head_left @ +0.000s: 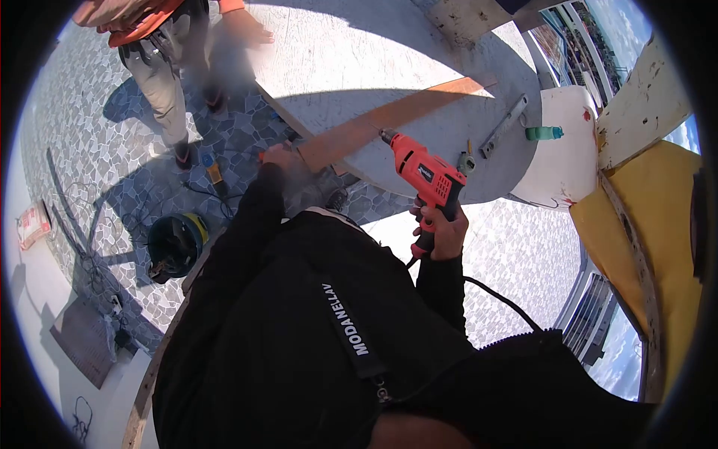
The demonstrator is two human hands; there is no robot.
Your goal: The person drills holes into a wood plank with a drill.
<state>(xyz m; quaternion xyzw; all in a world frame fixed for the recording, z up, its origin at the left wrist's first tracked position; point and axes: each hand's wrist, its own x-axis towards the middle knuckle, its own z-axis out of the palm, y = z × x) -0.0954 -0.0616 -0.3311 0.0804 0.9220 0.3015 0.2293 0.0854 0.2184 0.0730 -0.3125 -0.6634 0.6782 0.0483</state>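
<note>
My right hand (447,230) is wrapped round the handle of a red corded drill (428,173), its chuck pointing up and left over the table. Just beyond the chuck lies a long brown wooden board (381,123), slanting across the table with its near end at the table's edge. My left hand (281,159) is closed at that near end, with a small orange-red part showing beside the fingers. A blurred patch covers part of this hand, and I cannot tell what it grips.
A metal level-like bar (505,126), a tape measure (466,163) and a green bottle (544,133) lie on the right of the white table (321,45). Another person (161,82) stands at the far left. On the tiled floor are a dark bucket (176,243) and a yellow-and-black tool (215,176).
</note>
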